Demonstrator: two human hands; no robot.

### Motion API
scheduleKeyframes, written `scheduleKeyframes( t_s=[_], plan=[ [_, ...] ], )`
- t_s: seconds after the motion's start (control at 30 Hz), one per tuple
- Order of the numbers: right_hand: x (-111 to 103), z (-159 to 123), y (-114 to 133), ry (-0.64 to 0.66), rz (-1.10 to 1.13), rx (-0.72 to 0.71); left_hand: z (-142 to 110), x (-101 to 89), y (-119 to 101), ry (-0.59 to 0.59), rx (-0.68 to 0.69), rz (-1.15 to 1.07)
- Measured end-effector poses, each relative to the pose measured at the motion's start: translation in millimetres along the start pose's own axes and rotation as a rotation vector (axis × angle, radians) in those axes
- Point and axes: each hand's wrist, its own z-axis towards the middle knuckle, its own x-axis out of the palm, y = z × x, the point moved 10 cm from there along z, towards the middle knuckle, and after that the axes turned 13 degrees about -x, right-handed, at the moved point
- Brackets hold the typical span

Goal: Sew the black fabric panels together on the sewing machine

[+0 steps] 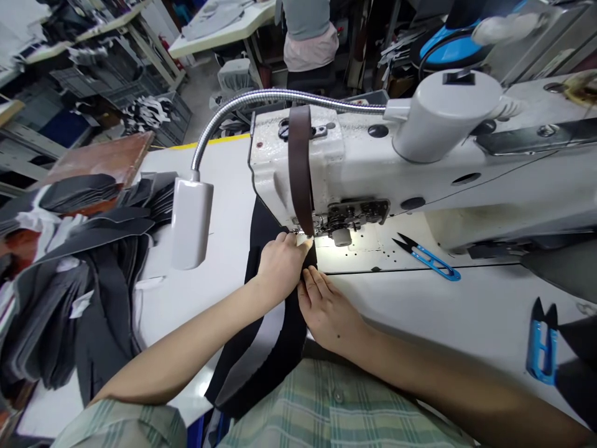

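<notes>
A long black fabric piece (291,336) with a grey band along it runs from my lap up under the sewing machine (364,168). My left hand (282,264) is closed on the fabric just in front of the needle area, its fingers curled and partly hidden. Close beside it, my right hand (329,308) lies on the fabric's right edge with its fingers stretched out. A dark brown strap (300,168) hangs over the machine head and reaches down to the left fingertips. The presser foot and needle are mostly hidden.
Blue thread snips (431,258) lie right of the needle plate; a second pair of snips (543,345) is farther right. Stacked dark fabric pieces (56,298) cover the left side. A lamp (191,224) on a bent metal neck hangs left. Another person (310,34) stands behind.
</notes>
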Motion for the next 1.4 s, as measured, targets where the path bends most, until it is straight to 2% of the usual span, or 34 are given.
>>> scheduleKeyframes(
  t_s=[0.23,0.57,0.87,1.2,1.4],
  plan=[
    [5.9,0.4,2.6,-0.026,0.057,0.015,4.7,3.4,-2.0,0.051,-0.023,-0.064],
    [9.6,9.1,19.0,0.038,0.151,-0.004,3.3,8.4,-6.1,0.062,0.033,-0.207],
    [15.3,16.5,25.8,0.062,0.192,-0.032,-6.0,13.5,-9.5,0.140,0.010,-0.133],
    [22.8,16.2,26.3,0.080,0.270,-0.063,-11.8,9.0,-13.2,0.130,0.003,-0.090],
    [23.0,14.5,19.3,0.056,0.236,-0.031,-9.7,8.3,-11.6,0.109,-0.003,-0.036]
  ],
)
